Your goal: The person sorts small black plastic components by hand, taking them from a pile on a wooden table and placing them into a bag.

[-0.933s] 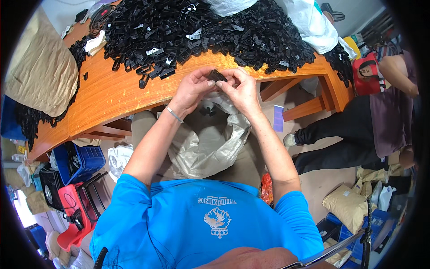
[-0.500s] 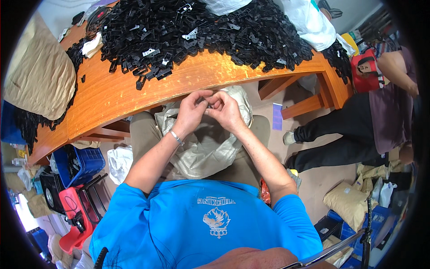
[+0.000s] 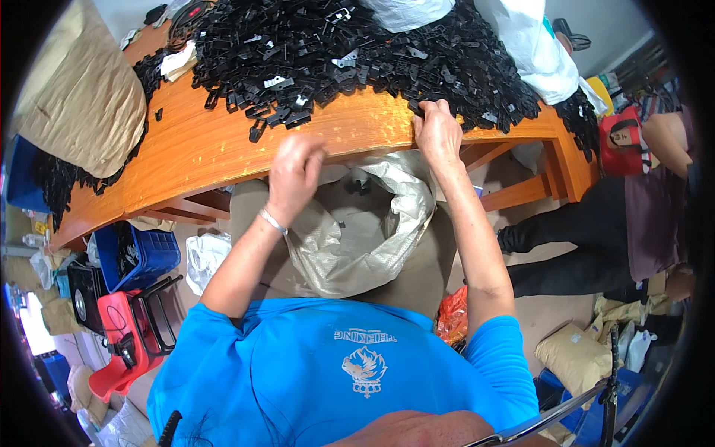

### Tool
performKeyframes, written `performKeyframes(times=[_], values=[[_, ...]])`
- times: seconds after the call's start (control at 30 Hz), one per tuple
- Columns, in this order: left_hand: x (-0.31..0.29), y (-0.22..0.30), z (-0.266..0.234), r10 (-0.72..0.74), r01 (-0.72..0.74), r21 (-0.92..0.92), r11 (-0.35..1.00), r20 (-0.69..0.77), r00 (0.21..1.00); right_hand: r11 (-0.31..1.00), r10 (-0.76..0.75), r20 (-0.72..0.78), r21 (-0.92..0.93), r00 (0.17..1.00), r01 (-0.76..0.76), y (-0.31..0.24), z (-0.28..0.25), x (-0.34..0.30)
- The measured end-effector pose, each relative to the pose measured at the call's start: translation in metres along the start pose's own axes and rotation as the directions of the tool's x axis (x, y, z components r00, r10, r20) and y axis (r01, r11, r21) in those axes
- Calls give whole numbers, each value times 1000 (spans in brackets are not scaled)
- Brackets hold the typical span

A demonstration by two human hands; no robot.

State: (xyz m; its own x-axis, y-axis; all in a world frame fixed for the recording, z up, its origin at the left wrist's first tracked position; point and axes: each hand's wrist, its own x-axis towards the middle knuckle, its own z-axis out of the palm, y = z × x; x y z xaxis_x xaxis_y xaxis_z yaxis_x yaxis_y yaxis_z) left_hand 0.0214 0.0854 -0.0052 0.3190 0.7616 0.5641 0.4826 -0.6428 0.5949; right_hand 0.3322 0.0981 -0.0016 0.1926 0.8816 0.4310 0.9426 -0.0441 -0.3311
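Observation:
A large heap of small black plastic parts (image 3: 298,59) covers the far side of the wooden table (image 3: 208,149). At the heap's near edge, my right hand (image 3: 441,138) has its fingers closed on a black plastic part (image 3: 425,109). My left hand (image 3: 294,175) hovers by the table's front edge, left of the sack's mouth; its curled fingers are blurred, and I cannot make out anything in them. A whitish woven sack (image 3: 328,257) lies open across my lap, with a few dark pieces (image 3: 360,186) inside.
White bags (image 3: 532,56) rest on the heap's right side. A big brown paper sack (image 3: 82,97) stands at the table's left. Blue crate (image 3: 138,261) and red chair (image 3: 119,335) are at lower left. Another person (image 3: 596,246) stands at right, beside a red bag (image 3: 622,138).
My hands were together over the sack and have parted. The right reached forward to the heap and took hold of a part; the left shifted slightly left. The sack's mouth shows more.

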Motion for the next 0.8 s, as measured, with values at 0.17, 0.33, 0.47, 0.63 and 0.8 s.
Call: performKeyframes(times=[0.17, 0.33, 0.47, 0.63, 0.8], values=[[33, -33, -15, 52, -23, 329, 944, -80, 995, 996, -20, 13, -86, 1000, 21, -10, 9, 12], [41, -45, -7, -44, 51, 393, 918, -27, 999, 999, 26, 129, -50, 991, -20, -22, 6, 20], [46, -43, 2, -89, 88, 368, 926, -16, 996, 998, 29, 208, 41, 978, -39, -27, 4, 19], [38, -36, 11, -133, 124, 256, 959, 17, 991, 992, 11, 232, 123, 973, -41, -34, -1, 11], [30, -30, 18, -102, 91, 223, 971, 38, 994, 974, 27, 291, 209, 956, -91, -30, 3, 3]])
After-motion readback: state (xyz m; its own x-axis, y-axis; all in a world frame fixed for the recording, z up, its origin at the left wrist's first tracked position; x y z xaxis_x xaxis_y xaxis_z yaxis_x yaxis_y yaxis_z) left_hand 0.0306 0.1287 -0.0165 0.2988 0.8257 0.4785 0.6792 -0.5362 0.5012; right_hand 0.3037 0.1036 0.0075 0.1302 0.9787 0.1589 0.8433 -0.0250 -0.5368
